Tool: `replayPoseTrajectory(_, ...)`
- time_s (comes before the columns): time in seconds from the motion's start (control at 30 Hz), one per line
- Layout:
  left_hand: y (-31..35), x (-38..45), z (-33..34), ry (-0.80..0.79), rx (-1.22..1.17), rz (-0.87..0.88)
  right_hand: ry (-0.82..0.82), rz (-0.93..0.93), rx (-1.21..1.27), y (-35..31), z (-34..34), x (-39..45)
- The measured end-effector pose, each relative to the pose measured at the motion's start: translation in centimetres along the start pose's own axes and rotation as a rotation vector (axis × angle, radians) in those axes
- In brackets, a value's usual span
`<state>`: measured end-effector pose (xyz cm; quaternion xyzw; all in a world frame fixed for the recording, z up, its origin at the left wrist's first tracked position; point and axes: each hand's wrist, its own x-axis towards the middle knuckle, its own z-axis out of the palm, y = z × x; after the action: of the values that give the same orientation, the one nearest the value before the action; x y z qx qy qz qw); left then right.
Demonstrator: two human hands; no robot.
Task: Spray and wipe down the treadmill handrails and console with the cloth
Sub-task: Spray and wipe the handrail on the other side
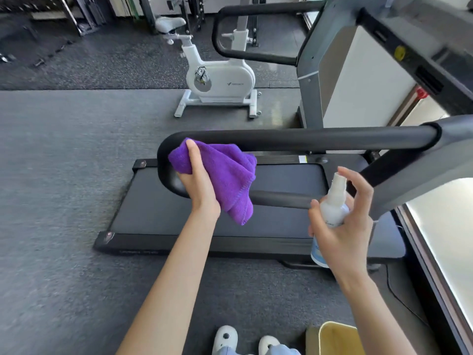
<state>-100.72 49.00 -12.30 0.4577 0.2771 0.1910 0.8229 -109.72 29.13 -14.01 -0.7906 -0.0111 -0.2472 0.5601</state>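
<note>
Person standing beside a treadmill, both bare arms reaching fwd. Left hand (198,180) is gripping a purple cloth (225,175) and pressing it w/ the thumb against the curved end of the near black handrail (320,138); most of the cloth is hanging below and to the right of that hand. Right hand (343,226) is clasping a small spray bottle (334,206), nozzle up, index finger raised just past the nozzle, near the rail's lower bar.

Step in hand looks like wiping the near rail's bend. The far handrail (256,56) and the console (409,47), well beyond both hands, are probably yet to do. Next move likely calls for sliding the cloth along the rail toward the console, spraying ahead of it.

Containers: the bottle's contents are hard to tell, translucent white. A yellow bin (337,336) is sitting below the right forearm; inside not visible.
</note>
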Motion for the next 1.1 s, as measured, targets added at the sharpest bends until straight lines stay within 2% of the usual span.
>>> replayPoseTrajectory(0.07,-0.9,0.1,-1.5,-0.008,0.106,0.094,-0.017,0.006,-0.004,-0.1,0.5,-0.1)
replayPoseTrajectory(0.13,-1.6,0.8,-3.0,-0.016,0.319,0.219,-0.026,0.005,-0.013,-0.2,0.9,-0.2)
replayPoseTrajectory(0.2,-2.0,2.2,-4.3,-0.055,0.686,0.369,-0.027,0.017,-0.025,0.0,1.0,-0.4)
replayPoseTrajectory(0.3,-2.6,4.6,-5.1,-0.235,1.227,0.622,-0.022,0.032,-0.037,0.4,1.3,-0.6)
replayPoseTrajectory(0.4,-4.5,5.4,-5.2,-0.417,1.717,0.696,-0.023,0.032,-0.049,0.8,1.7,-0.8)
replayPoseTrajectory(0.47,-6.2,5.2,-5.3,-0.436,1.996,0.816,-0.028,0.038,-0.05,0.9,1.9,-0.8)
replayPoseTrajectory(0.6,-7.4,5.6,-4.5,-0.39,2.03,0.898,-0.042,0.045,-0.058,1.1,2.1,-0.6)
replayPoseTrajectory(0.73,-8.4,5.5,-3.0,-0.42,2.061,0.94,-0.03,0.073,-0.053,1.4,1.6,-0.4)
replayPoseTrajectory(0.97,-13.0,2.8,2.2,-0.612,1.98,0.967,0.067,0.081,-0.092,3.5,-1.5,-1.1)
replayPoseTrajectory(1.1,-16.3,0.4,5.4,-0.727,1.951,1.022,0.107,0.146,-0.109,5.2,-4.2,-2.1)
